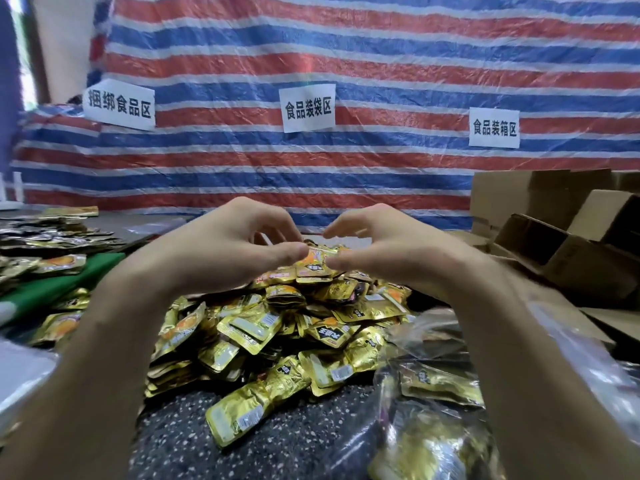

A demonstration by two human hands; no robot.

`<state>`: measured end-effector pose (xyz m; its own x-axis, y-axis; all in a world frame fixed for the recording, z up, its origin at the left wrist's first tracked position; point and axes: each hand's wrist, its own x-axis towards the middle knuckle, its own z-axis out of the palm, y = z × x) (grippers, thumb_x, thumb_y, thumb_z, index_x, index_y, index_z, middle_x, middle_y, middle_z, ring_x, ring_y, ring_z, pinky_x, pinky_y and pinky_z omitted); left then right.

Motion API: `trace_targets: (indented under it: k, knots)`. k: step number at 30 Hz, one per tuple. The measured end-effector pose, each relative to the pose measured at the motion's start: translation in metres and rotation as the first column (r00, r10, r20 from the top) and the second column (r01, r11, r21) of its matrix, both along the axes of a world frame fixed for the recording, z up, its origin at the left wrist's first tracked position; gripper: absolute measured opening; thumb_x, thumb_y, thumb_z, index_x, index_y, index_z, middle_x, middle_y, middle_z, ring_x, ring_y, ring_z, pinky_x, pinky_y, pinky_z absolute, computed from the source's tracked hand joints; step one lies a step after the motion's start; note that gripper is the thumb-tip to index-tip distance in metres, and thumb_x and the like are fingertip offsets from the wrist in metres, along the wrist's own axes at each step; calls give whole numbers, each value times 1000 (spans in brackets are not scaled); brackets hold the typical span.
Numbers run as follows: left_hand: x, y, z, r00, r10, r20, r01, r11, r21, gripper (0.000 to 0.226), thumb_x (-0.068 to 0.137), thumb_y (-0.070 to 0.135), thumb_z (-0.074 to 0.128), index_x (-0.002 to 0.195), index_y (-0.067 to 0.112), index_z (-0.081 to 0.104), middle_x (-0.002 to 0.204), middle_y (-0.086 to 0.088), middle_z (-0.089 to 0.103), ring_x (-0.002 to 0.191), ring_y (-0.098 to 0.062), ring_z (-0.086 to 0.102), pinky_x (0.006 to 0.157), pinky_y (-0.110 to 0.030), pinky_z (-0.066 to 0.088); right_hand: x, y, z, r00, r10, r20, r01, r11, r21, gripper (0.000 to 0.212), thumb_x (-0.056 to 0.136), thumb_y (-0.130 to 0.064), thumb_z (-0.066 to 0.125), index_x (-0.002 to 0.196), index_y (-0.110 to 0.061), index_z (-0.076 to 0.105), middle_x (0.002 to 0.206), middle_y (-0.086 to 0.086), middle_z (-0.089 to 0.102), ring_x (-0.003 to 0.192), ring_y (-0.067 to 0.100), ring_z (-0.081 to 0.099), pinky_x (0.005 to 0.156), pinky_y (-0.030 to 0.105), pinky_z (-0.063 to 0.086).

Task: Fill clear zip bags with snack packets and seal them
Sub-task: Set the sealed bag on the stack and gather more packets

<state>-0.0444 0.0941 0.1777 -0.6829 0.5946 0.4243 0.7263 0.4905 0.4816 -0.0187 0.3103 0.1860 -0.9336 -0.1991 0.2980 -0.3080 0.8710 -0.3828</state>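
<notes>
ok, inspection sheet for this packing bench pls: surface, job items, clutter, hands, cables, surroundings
Surface: dark speckled table; green cloth at left.
Job's things: heap of gold snack packets mid-table; clear bag with packets inside at lower right, seal not discernible.
Clutter: loose packets spread at far left; cardboard boxes stacked at right.
Hands: left hand and right hand over the heap's top, fingers curled, thumbs near each other; can't tell whether either holds anything.
Cables: nothing seen.
Surroundings: red, white and blue striped tarp behind, with three paper signs.
</notes>
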Motion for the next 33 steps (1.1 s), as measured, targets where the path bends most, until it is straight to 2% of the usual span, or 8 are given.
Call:
trace_targets:
  k: [6, 9, 15, 18, 23, 28, 31, 33]
  knots:
    - [-7, -12, 2, 988, 150, -48, -144, 984, 110, 15, 91, 37, 64, 97, 25, 72, 87, 11, 70, 81, 0, 66, 73, -23, 52, -22, -38, -13, 963, 135, -233, -177, 970, -169, 33, 92, -37, 68, 123, -28, 64, 126, -11, 63, 112, 5, 56, 83, 19, 46]
    - [-11, -16, 4, 954, 269, -133, -240, 950, 201, 13, 95, 31, 64, 98, 21, 71, 86, 12, 67, 79, 1, 63, 67, -12, 47, -32, -43, -22, 966, 171, -194, -206, 963, -176, 22, 91, -34, 67, 113, -30, 66, 116, -12, 66, 108, 8, 60, 91, 33, 52]
    - [-23, -31, -26, 883, 457, -111, -380, 832, 403, 3, 94, 23, 65, 94, 24, 69, 86, 17, 65, 78, 10, 60, 65, -7, 47, -39, -41, -27, 962, 264, -64, -270, 955, -123, 5, 87, -39, 66, 89, -44, 64, 95, -26, 63, 90, -7, 58, 69, 15, 41]
    - [-40, -76, -71, 718, 696, -22, -677, 705, 212, 6, 92, 25, 64, 94, 27, 69, 93, 13, 67, 89, -9, 65, 79, -32, 55, -40, -35, -27, 963, 270, 11, -267, 958, -104, 5, 89, -38, 67, 89, -43, 65, 97, -23, 65, 89, -6, 59, 69, 15, 41]
    - [-43, -171, -151, 238, 968, -84, -875, 176, -451, 32, 93, 40, 52, 110, 14, 58, 127, -11, 56, 119, -32, 50, 94, -39, 47, -37, -29, -26, 969, 248, 10, -246, 962, -116, 7, 91, -40, 67, 97, -39, 69, 102, -17, 68, 90, -2, 61, 70, 17, 42]
    - [-25, -197, -174, 184, 978, -99, -938, 145, -315, 66, 79, 82, 52, 79, 16, 57, 76, 0, 64, 71, -24, 58, 75, -32, 47, -33, -32, -28, 964, 264, 45, -257, 959, -115, 11, 92, -39, 66, 101, -36, 72, 104, -18, 69, 89, -4, 62, 71, 16, 43]
    - [-18, -195, -167, 203, 973, -106, -959, 176, -221, 59, 75, 70, 70, 57, 19, 45, 50, 4, 45, 51, -24, 48, 65, -29, 40, -31, -34, -28, 961, 268, 70, -259, 959, -112, 12, 92, -40, 66, 101, -36, 72, 104, -19, 69, 89, -5, 62, 70, 15, 41]
    - [-20, -202, -160, 244, 969, -34, -922, 221, -319, 51, 84, 55, 71, 58, 18, 46, 53, 1, 45, 62, -28, 60, 68, -32, 40, -30, -35, -28, 960, 266, 83, -256, 960, -116, 11, 92, -40, 66, 102, -37, 72, 105, -19, 69, 90, -5, 61, 70, 15, 41]
